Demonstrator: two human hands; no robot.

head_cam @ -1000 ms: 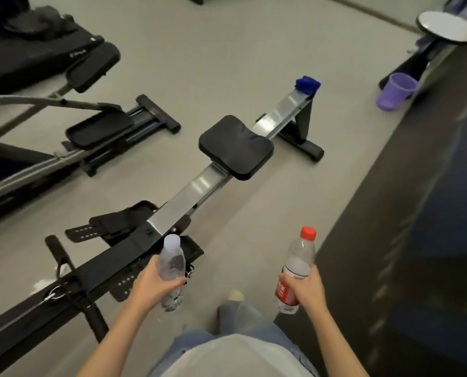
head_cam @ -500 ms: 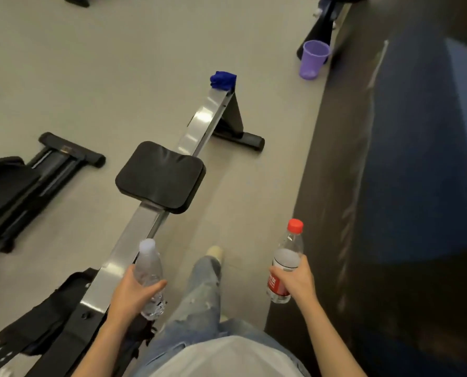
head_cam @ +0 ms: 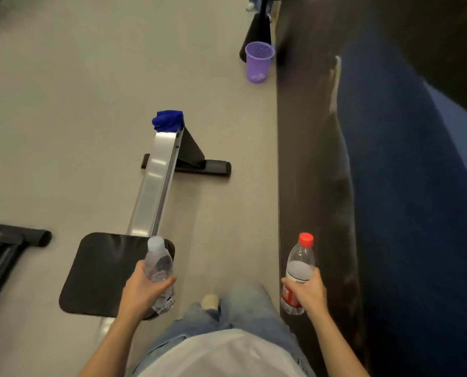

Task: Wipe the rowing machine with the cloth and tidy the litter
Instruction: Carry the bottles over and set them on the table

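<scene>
My left hand [head_cam: 142,293] grips a clear plastic bottle [head_cam: 158,263] with a pale cap, held over the right edge of the rowing machine's black seat [head_cam: 101,270]. My right hand [head_cam: 307,293] holds a second bottle [head_cam: 299,263] with a red cap and red label, upright above the edge of the dark mat. The machine's silver rail [head_cam: 157,183] runs away from the seat to its black rear foot [head_cam: 213,167]. A blue cloth [head_cam: 168,120] lies bunched on the far end of the rail.
A purple mesh bin [head_cam: 258,61] stands on the floor ahead, beside a black stand base [head_cam: 258,27]. A dark mat [head_cam: 308,159] and a blue surface [head_cam: 417,200] run along the right. Part of another black machine [head_cam: 1,248] lies at the left.
I have walked forward along the rower with both bottles held. The seat, rail end and purple bin have come closer and slid down the view.
</scene>
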